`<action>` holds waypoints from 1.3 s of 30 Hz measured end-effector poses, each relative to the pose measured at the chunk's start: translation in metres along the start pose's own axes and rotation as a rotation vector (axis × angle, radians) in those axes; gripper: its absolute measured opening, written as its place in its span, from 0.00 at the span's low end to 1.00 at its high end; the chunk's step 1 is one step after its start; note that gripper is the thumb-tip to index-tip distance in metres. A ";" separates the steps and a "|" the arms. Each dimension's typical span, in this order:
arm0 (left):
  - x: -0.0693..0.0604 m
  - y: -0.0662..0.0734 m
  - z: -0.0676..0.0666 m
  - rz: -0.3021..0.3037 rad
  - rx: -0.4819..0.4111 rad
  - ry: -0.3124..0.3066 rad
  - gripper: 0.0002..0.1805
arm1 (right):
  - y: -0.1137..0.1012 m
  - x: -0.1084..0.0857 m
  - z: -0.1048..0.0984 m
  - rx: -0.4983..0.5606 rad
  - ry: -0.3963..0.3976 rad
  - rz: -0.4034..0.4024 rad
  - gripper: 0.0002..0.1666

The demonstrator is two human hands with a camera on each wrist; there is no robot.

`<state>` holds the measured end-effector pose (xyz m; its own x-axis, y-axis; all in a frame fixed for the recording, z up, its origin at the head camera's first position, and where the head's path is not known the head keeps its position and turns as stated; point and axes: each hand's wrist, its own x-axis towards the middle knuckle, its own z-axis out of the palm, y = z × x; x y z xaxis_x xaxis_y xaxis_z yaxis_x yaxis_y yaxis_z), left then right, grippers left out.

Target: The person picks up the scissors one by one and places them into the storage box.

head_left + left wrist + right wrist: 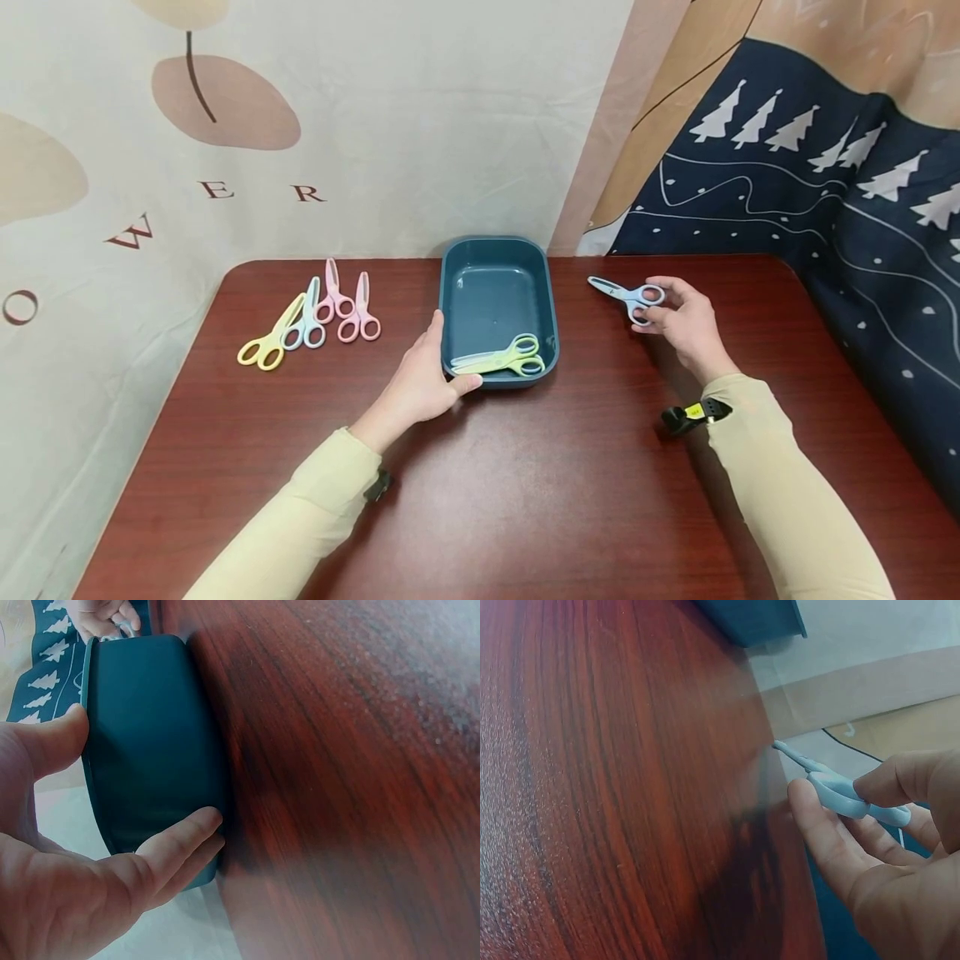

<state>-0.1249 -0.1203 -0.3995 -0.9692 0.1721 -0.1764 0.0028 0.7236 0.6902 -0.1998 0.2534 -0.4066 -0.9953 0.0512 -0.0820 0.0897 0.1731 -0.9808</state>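
At its near left corner, a dark teal plastic bin [495, 310] is touched by my left hand [420, 375]; the thumb lies at the rim and straight fingers [180, 851] rest against the outer wall. Inside the bin's near end lie green-handled scissors [504, 360], apparently two pairs, overlapping. To the right of the bin, my right hand [684, 321] pinches light blue scissors [626, 296] by the handle loops, with thumb and fingers. Their blades point left, toward the bin. In the right wrist view these scissors [840, 796] appear raised off the table.
On the table's left side lie yellow scissors [272, 337], blue scissors [306, 321] and two pink pairs [360, 312], some overlapping. The brown wooden table [562, 483] meets a printed cloth [390, 125] at its back edge. A navy cloth with trees [787, 183] hangs at right.
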 end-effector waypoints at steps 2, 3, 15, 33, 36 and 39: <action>0.000 0.000 0.000 -0.002 0.002 -0.002 0.62 | -0.001 -0.001 0.000 0.004 -0.005 -0.001 0.26; 0.000 0.000 0.000 -0.004 0.002 -0.003 0.62 | -0.002 -0.001 0.001 0.003 -0.008 -0.002 0.26; 0.000 0.001 0.000 -0.002 0.004 -0.006 0.62 | -0.009 -0.006 0.001 0.108 -0.063 -0.013 0.26; -0.001 0.002 -0.001 -0.005 -0.006 -0.005 0.62 | -0.017 -0.010 0.004 0.146 -0.103 -0.043 0.27; -0.001 0.001 -0.001 -0.005 -0.006 -0.004 0.62 | -0.018 -0.010 0.004 0.151 -0.107 -0.045 0.27; 0.000 0.000 -0.001 0.002 -0.007 0.000 0.62 | -0.020 -0.011 0.004 0.150 -0.109 -0.054 0.26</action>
<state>-0.1246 -0.1206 -0.3985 -0.9692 0.1732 -0.1750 0.0029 0.7187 0.6953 -0.1910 0.2450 -0.3868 -0.9973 -0.0623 -0.0392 0.0379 0.0232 -0.9990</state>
